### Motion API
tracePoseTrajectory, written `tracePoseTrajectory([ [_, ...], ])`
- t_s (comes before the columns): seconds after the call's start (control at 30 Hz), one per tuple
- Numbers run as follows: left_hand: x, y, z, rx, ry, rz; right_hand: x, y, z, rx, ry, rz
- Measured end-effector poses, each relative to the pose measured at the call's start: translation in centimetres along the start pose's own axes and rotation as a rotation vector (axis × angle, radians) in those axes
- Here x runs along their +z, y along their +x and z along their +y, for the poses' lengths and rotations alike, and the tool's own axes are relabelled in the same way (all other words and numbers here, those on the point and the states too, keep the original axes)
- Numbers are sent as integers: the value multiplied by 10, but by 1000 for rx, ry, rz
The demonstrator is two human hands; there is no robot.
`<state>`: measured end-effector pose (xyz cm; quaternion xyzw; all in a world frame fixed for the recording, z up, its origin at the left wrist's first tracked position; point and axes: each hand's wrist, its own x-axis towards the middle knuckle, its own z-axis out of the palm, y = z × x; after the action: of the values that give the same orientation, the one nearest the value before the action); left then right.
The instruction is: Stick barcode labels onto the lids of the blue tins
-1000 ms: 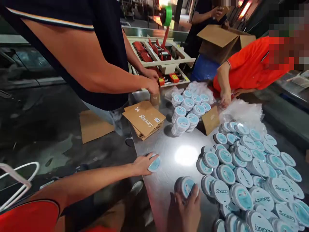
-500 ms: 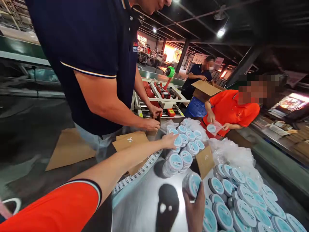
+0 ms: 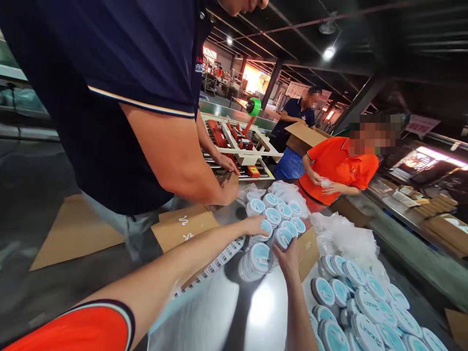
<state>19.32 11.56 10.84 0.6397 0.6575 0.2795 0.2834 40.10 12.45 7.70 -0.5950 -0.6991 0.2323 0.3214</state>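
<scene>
Stacks of flat round tins (image 3: 261, 257) with white rims and light-blue lids stand on the shiny metal table (image 3: 197, 321). My left hand (image 3: 254, 225) reaches in from the left, its fingers curled around a tin (image 3: 266, 228) at the left side of the group. Close by, my right hand (image 3: 287, 257) grips a tin stack (image 3: 282, 238) from the near right side, against the other stacks. The lower part of each gripped stack is partly hidden by fingers and neighbouring tins.
A large pile of tins (image 3: 367, 304) lies at right, behind it clear plastic bags (image 3: 345, 234). A label strip (image 3: 223, 258) runs under my left forearm. Cardboard (image 3: 185, 224) lies at left. One co-worker (image 3: 146, 122) leans close on the left; another (image 3: 338, 165) stands across the table.
My right hand has carried its tin stack forward and left, from the near table to the grouped stacks. My left hand stays at the group. The co-worker at left has leaned closer.
</scene>
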Motion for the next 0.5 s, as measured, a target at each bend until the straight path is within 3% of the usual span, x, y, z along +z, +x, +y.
tracePoseTrajectory([
  [0.13,-18,-21,27,-58,-13,74,-24,-34,-19,-13,122,93],
  [0.2,-19,-55,45,-37,-46,117,-38,-79,-30,32,315,101],
  [0.27,-7,-107,62,73,-191,102,-50,-139,-42,118,579,-8],
  [0.37,35,-203,76,118,-466,-174,-62,-237,-55,276,820,-54],
  [0.43,67,-264,81,33,-719,-431,-70,-294,-58,390,889,-22],
  [0.5,92,-313,86,-67,-875,-594,-81,-340,-57,508,914,37],
])
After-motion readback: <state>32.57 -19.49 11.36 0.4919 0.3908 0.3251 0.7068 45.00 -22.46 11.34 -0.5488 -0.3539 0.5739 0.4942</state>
